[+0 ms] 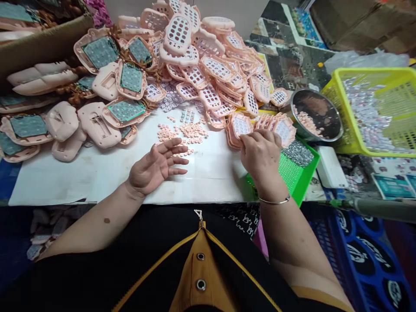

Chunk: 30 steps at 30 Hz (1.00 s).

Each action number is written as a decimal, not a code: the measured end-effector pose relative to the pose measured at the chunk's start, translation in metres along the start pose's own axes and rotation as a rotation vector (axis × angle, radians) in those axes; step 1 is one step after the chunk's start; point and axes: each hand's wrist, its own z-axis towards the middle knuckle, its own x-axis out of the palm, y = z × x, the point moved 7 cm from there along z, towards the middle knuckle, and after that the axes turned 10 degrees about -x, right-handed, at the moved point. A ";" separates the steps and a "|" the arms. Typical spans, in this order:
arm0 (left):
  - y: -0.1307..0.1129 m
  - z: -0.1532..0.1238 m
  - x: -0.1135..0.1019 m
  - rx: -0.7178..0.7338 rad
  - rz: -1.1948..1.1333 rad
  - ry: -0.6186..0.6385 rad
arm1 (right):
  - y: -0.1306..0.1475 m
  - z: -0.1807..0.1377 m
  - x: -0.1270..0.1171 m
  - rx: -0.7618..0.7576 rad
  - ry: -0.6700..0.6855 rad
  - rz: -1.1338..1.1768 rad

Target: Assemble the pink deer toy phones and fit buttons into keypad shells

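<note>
My left hand [155, 168] is held above the white work surface [208, 186], palm turned up, fingers spread and holding nothing. Just beyond it lie small pink button pieces [195, 132] in loose heaps. Further right, my right hand [262, 154] has its fingers curled down at the near edge of a pink plastic cover [241, 125] on a small stack, seemingly gripping it. Its fingertips are partly hidden. Beside that stack, more pink covers [282, 130] stand in a leaning row behind the hand.
A large pile of pink covers [195, 73] fills the back. At left are pink shells with green circuit boards [126, 80]. To the right stand a green basket [292, 173] with screws, a metal bowl [333, 119] of pink pieces and a yellow basket [341, 143].
</note>
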 end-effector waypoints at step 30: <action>0.001 -0.001 -0.004 0.055 -0.050 0.089 | 0.013 0.095 0.023 0.362 -0.486 1.199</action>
